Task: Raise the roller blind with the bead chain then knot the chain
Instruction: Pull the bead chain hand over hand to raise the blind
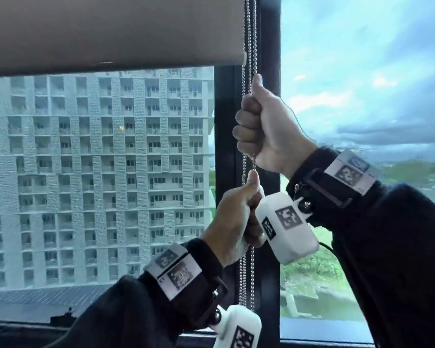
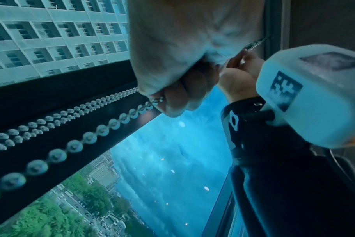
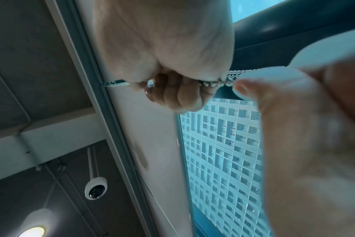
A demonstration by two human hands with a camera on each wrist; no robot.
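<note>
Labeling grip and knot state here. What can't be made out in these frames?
- Chain top and roller: cut off by the head view's upper edge.
- Chain's lower loop: hidden behind the left wrist camera, head view.
- Chain inside both fists: covered by right hand and left hand fingers; which strand each grips is unclear.
- Any knot: none visible.
- Left hand in right wrist view: blurred.
</note>
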